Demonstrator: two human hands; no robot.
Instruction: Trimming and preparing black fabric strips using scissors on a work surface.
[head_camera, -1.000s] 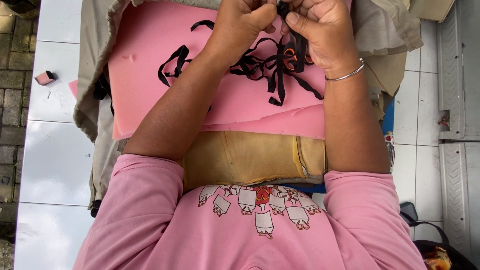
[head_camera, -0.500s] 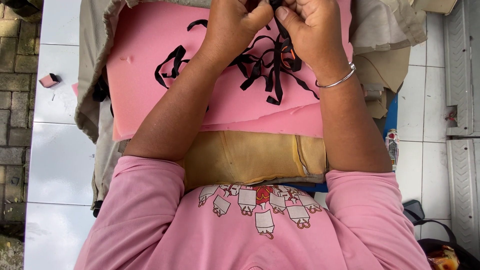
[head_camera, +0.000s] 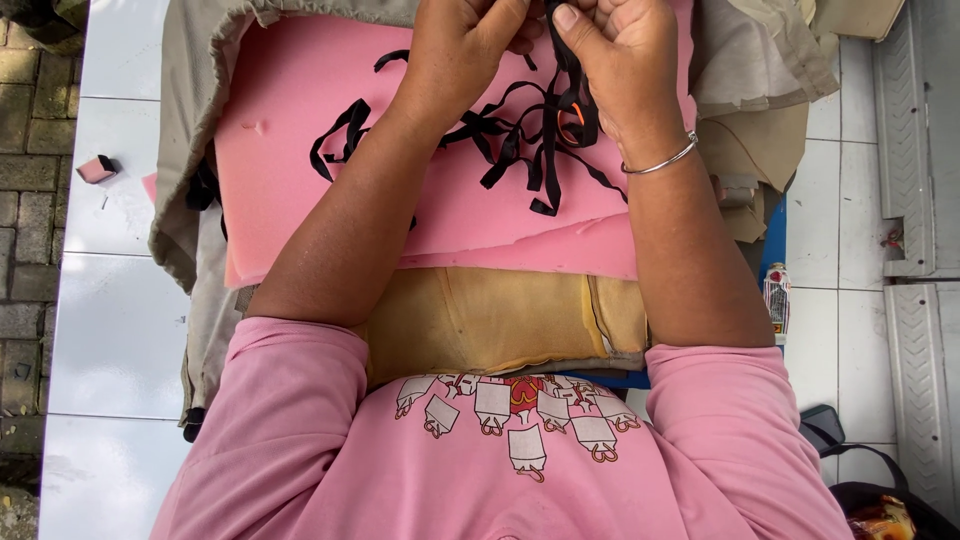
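Black straps (head_camera: 520, 135) are lying in a loose tangle on the upper middle of a pink foam sheet (head_camera: 290, 110), with one strand rising to the top edge of the view, where both hands are meeting. Starting at the far left, a small pink block (head_camera: 97, 168) is sitting alone on the white tiled floor (head_camera: 110, 330), well apart from the work. Next, grey cloth (head_camera: 190, 90) is hanging around the foam's left side. The left hand (head_camera: 462, 45) is curling its fingers and thumb in, seemingly pinching a strap, though the fingertips are cut off by the frame, so the exact grip cannot be told. Just beside it, the right hand (head_camera: 620, 60), wearing a silver bangle (head_camera: 660, 160), is pressing its thumb against a black strand and gripping it. An orange-marked piece (head_camera: 577, 110) is peeking through the tangle below. Tan padding (head_camera: 500, 315) is lying under the foam, nearer the body.

The likely trouble is the loose loops: pulling the held strand upward could be tightening a knot, or dragging the whole bundle off the foam's edge.
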